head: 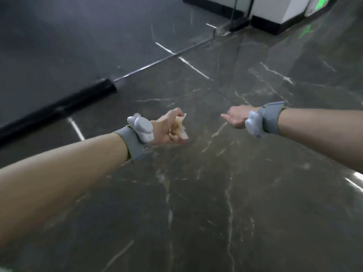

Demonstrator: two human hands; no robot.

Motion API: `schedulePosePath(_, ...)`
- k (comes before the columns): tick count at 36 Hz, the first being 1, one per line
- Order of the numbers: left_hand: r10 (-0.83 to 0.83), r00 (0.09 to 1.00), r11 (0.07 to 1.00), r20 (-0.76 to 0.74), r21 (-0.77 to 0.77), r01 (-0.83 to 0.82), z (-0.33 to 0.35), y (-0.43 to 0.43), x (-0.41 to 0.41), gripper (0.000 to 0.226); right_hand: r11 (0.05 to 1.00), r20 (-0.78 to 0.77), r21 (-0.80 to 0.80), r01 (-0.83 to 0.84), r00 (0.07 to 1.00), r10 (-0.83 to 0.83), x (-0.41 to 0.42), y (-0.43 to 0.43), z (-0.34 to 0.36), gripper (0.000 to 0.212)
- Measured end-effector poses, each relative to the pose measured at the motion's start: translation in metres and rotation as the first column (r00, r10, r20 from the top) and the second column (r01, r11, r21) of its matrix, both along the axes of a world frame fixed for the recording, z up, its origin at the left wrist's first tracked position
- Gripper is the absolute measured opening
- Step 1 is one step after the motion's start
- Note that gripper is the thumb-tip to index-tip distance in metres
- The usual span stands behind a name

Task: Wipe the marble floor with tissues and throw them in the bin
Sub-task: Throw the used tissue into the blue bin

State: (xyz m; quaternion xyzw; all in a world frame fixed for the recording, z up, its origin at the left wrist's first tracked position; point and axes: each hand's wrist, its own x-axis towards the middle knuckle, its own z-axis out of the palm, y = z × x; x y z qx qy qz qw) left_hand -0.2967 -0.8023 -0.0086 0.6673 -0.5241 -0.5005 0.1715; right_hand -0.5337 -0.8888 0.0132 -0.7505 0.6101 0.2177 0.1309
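**Holding a soiled wad, with no bin in sight**

Clenched in the left hand [167, 126] is a crumpled wad of white tissue [179, 127], stained beige-brown, with soft creased corners poking out past the curled fingers. It looks to be held just above the floor, not pressed to it, though the blur makes that hard to swear to. The right hand [235, 117] hangs slack and holds nothing. Each wrist wears a grey fabric strap [128, 143] carrying a smooth pale plastic pod [140, 126].

To my eye the wad is spent and due for the bin, which is nowhere in view. I'd keep it balled tight so no weak, dirty shreds fall, and carry it clear of the stone.

Underneath spreads the dark grey marble floor [216, 193], polished, white-veined and glossy enough to mirror strip lights. A black skirting strip [59, 108] runs along a matte grey wall [78, 36].
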Motion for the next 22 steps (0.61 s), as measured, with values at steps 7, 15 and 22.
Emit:
schedulePosePath(7,0.293,0.951,0.956,0.096,-0.031,-0.291,0.057,0.076,0.1,0.036,0.95,0.096,-0.039,-0.311,0.945,0.314,0.145,0.029,0.049,0.059)
schedulePosePath(15,0.836,0.53,0.543,-0.143,0.074,-0.836,0.117,0.151,0.173,0.029,0.806,0.2,-0.087,-0.586,0.782,0.59,0.288,0.11,0.093,0.058)
schedulePosePath(22,0.939,0.344,0.341,-0.025,-0.085,-0.936,0.162,0.259,0.24,0.012,0.622,0.319,-0.108,-0.776,0.565,0.761,0.378,0.188,0.096,0.057)
